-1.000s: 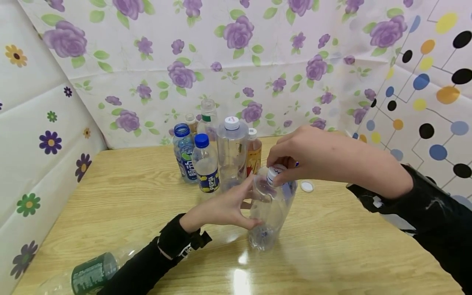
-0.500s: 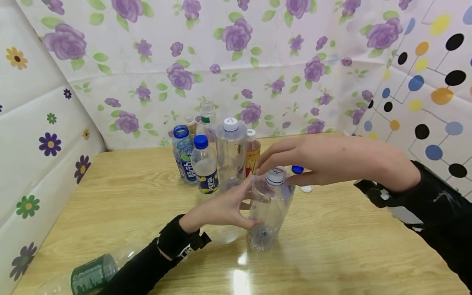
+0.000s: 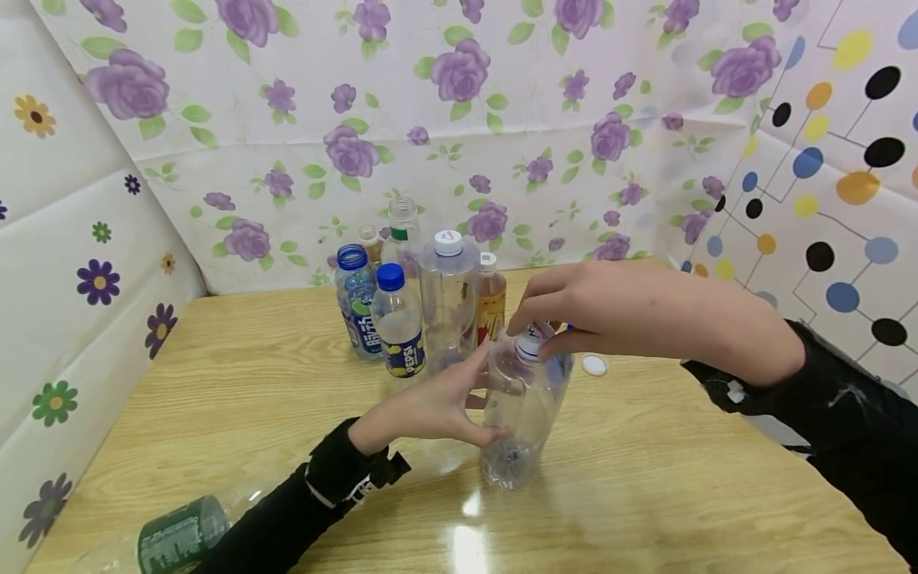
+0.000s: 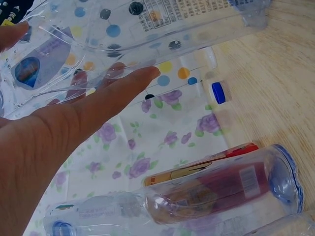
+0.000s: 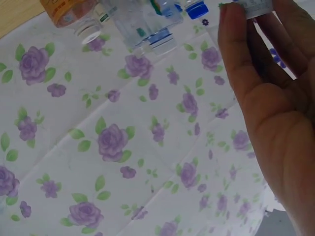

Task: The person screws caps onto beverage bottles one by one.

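Note:
A clear, label-less plastic bottle point(image 3: 522, 422) stands slightly tilted on the table, its base near the tabletop. Around its side, my left hand point(image 3: 441, 406) grips it with thumb and fingers apart; the left wrist view also has the bottle point(image 4: 211, 34) across its top. At the neck, the thumb and fingers of my right hand point(image 3: 610, 307) pinch the white screw cap point(image 3: 529, 343). That cap point(image 5: 256, 7) also shows between the fingers at the top of the right wrist view. My right fingertips partly cover the cap's far side.
Behind the left hand stand several bottles: a capped clear one point(image 3: 449, 295), a Pepsi bottle point(image 3: 402, 327), an open blue-necked one point(image 3: 358, 311) and an orange-labelled one point(image 3: 491, 299). A loose white cap point(image 3: 594, 365) and a blue cap point(image 4: 218, 92) lie right. A green-labelled bottle point(image 3: 175, 534) lies front left.
My right hand's fingers spread loose around the white cap half a second ago, then closed in to pinch it again. The left hand has stayed on the bottle.

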A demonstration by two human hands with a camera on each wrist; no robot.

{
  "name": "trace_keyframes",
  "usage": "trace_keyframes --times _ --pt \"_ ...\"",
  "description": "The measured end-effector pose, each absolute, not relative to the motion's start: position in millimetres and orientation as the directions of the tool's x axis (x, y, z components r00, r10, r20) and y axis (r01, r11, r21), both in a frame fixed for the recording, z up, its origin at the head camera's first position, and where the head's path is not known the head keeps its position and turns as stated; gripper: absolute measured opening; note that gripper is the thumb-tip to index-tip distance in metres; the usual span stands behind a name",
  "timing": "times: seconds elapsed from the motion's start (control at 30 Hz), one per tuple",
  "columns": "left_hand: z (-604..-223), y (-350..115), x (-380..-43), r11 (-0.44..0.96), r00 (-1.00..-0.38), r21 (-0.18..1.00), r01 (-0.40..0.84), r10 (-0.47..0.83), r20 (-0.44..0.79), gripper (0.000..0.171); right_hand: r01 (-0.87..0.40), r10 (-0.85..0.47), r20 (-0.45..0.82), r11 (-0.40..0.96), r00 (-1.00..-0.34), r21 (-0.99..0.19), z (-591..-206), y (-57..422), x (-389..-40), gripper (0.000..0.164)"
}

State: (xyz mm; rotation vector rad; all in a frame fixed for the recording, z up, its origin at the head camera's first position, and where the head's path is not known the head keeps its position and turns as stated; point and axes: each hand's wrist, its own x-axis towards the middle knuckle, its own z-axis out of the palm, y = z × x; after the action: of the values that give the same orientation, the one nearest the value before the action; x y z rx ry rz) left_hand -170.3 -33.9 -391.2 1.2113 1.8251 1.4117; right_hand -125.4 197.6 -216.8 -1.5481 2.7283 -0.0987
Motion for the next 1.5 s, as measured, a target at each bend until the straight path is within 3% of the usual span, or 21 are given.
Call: trace_keyframes --times 0.1,0.37,0.6,0.8,0.97,1.23,1.37,1.5 --pt "-391 -34 -170 0.051 -0.460 0.945 0.322 0.881 0.109 0.099 -0.863 -0.863 0.015 0.504 -0.505 -0.044 -215 197 -125 0.029" --pt "-391 -35 -170 0.057 -0.453 0.941 0.333 0.885 0.107 0.095 -0.915 -0.918 0.002 0.395 -0.396 -0.082 -213 210 -131 0.044" --pt "-393 -36 -171 0.059 -0.461 0.942 0.329 0.881 0.106 0.104 -0.937 -0.943 0.026 0.326 -0.331 -0.125 -216 212 -136 0.038" --pt "-394 -36 -171 0.050 -0.458 0.940 0.338 0.881 0.118 0.101 -0.941 -0.944 0.033 0.324 -0.329 -0.100 -217 211 -136 0.040" --pt "-393 -36 -172 0.053 -0.459 0.942 0.333 0.881 0.112 0.102 -0.940 -0.939 0.063 0.341 -0.339 0.017 -219 207 -133 0.040" --pt "-390 -36 -172 0.055 -0.469 0.951 0.303 0.878 0.099 0.103 -0.855 -0.863 0.116 0.503 -0.491 0.123 -226 197 -123 0.029" --pt "-391 -36 -171 0.062 -0.471 0.947 0.315 0.876 0.099 0.094 -0.866 -0.866 0.150 0.492 -0.476 0.089 -228 197 -121 0.029" --pt "-392 -36 -170 0.065 -0.466 0.939 0.337 0.878 0.106 0.100 -0.911 -0.907 0.121 0.410 -0.403 0.038 -225 202 -126 0.034"
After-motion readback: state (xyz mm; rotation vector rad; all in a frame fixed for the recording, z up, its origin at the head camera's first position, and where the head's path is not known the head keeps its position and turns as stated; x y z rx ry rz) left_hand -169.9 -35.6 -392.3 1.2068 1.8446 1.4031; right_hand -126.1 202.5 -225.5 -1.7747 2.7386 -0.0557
